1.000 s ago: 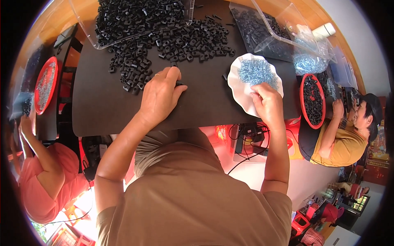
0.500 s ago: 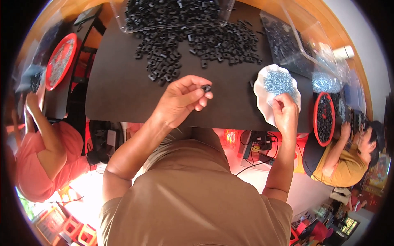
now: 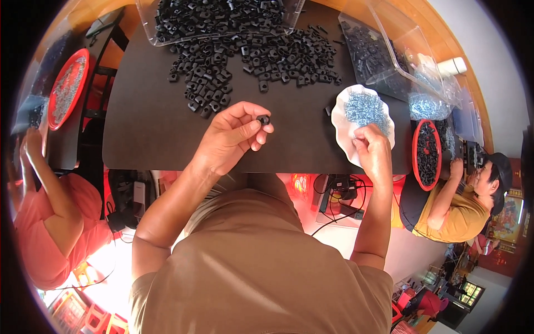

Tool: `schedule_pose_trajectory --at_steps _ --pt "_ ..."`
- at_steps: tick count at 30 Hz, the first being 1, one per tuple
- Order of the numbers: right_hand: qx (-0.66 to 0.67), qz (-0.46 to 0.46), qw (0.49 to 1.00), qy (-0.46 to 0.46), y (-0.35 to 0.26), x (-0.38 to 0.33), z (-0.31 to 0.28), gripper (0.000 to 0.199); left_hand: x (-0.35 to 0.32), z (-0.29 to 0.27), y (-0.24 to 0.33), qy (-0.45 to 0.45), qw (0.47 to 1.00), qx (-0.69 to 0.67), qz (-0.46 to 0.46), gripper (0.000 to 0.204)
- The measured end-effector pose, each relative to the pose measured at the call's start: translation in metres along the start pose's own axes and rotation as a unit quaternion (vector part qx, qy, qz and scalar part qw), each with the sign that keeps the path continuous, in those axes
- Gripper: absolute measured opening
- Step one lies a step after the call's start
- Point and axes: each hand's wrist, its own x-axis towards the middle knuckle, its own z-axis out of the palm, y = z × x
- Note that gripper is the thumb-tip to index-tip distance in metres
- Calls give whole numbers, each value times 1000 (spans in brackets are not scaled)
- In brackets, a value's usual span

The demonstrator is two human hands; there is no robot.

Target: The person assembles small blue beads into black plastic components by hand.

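Note:
Between the thumb and fingers of my left hand (image 3: 236,133) is a small black plastic part (image 3: 263,119), held above the dark table (image 3: 156,133). My right hand (image 3: 372,150) is over the near half of a white scalloped plate (image 3: 346,142), its fingertips pinched together. Whatever the pinch holds is too small to make out. A heap of small silvery-blue metal pieces, which look like screws (image 3: 364,108), lies on the plate just beyond those fingers. Loose black parts (image 3: 208,89) like the held one are spread across the table beyond my left hand.
A clear bin (image 3: 222,22) of black parts stands at the far side. Another clear box (image 3: 372,61) sits far right, near a bag of screws (image 3: 428,106). Red trays (image 3: 69,89) flank the table. One person (image 3: 55,217) works at left, another (image 3: 461,195) at right.
The whole view has shifted slightly, so the table and plate appear further left. My left hand keeps the black part, and my right hand stays pinched over the plate.

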Motion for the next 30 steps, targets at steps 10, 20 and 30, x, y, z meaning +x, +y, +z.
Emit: schedule_pose_trajectory --at_steps 10,20,30 --pt "138 -30 988 68 -12 10 1 10 -1 -1 -6 -32 999 -34 20 13" --pt "542 -83 837 -4 -119 42 66 9 -4 0 -8 -22 998 -14 51 12" --pt "388 -160 907 46 -128 41 76 8 -6 4 -9 24 997 -11 76 10"
